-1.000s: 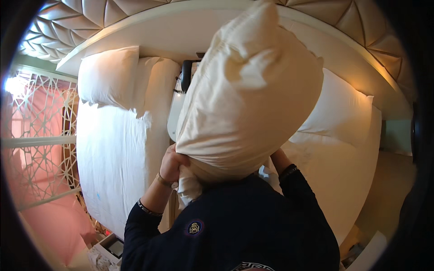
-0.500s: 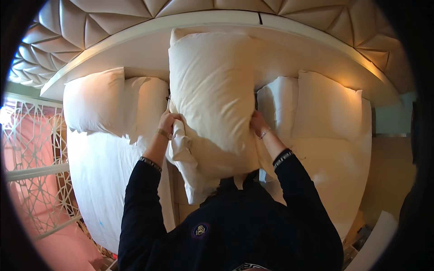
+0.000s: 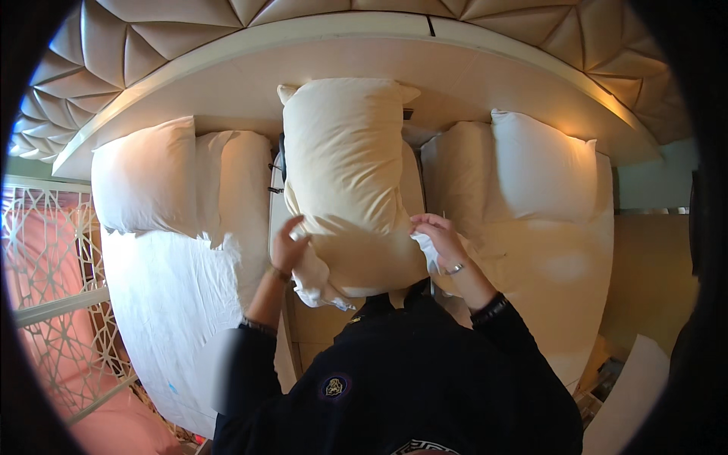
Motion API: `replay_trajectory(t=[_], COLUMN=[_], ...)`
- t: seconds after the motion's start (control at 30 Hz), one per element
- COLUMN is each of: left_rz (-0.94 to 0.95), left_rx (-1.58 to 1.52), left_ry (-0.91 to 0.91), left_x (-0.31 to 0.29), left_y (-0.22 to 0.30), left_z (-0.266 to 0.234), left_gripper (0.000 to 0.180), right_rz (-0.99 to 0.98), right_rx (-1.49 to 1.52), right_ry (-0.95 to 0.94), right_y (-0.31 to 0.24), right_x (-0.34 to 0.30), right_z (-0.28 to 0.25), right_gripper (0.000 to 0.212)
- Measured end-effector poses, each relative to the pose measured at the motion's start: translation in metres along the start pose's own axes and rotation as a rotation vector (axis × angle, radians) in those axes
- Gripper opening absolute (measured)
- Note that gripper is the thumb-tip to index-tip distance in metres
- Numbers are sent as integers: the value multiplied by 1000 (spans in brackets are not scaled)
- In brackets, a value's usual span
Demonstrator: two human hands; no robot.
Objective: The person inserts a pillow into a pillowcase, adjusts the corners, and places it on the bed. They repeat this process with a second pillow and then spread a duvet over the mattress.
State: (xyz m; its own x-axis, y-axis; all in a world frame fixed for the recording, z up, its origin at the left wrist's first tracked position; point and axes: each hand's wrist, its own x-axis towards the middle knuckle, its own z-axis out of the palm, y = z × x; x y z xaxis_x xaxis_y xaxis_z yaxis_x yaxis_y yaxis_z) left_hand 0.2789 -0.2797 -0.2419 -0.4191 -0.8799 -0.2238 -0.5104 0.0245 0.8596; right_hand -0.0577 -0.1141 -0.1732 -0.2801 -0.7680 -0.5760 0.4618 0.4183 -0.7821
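A plump cream pillow (image 3: 345,152) stands lengthwise before me, between the two beds. Its lower part is in a white pillowcase, whose loose cloth (image 3: 312,274) bunches at the lower left. Beside the pillow's left edge is my left hand (image 3: 288,248), its thumb and fingers apart, near the loose cloth. My right hand (image 3: 442,236) is at the right edge, fingertips bent together over a white fold of the case that hangs below them. The pillow's underside and what supports it are mostly hidden.
White-covered beds stand left (image 3: 163,303) and right (image 3: 553,280), each with white pillows at its head. A padded headboard wall (image 3: 167,42) runs along the back above a pale ledge. At far left are a white lattice screen (image 3: 57,250) and pink cloth (image 3: 114,425).
The pillow has come down and lower, its top further from the wall. My left fingers have loosened from the cloth, and my right hand has shifted down with the case's edge.
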Motion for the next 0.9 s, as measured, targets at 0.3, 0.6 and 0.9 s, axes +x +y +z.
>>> replay_trajectory(t=[0.3,0.6,0.9], left_rz=[388,15,215], left_rx=[-219,-426,-665], left_ry=[-656,-425,243], left_x=[-89,-84,-37], left_y=[181,231,272], left_z=[80,19,-87], left_gripper=[85,17,25], right_rz=[-466,-793,-571], right_rx=[381,168,-857], right_ry=[-573,-432,-422], right_y=[-164,-167,-60], right_x=[-132,-123,-89], right_z=[116,111,73], right_gripper=[17,62,47])
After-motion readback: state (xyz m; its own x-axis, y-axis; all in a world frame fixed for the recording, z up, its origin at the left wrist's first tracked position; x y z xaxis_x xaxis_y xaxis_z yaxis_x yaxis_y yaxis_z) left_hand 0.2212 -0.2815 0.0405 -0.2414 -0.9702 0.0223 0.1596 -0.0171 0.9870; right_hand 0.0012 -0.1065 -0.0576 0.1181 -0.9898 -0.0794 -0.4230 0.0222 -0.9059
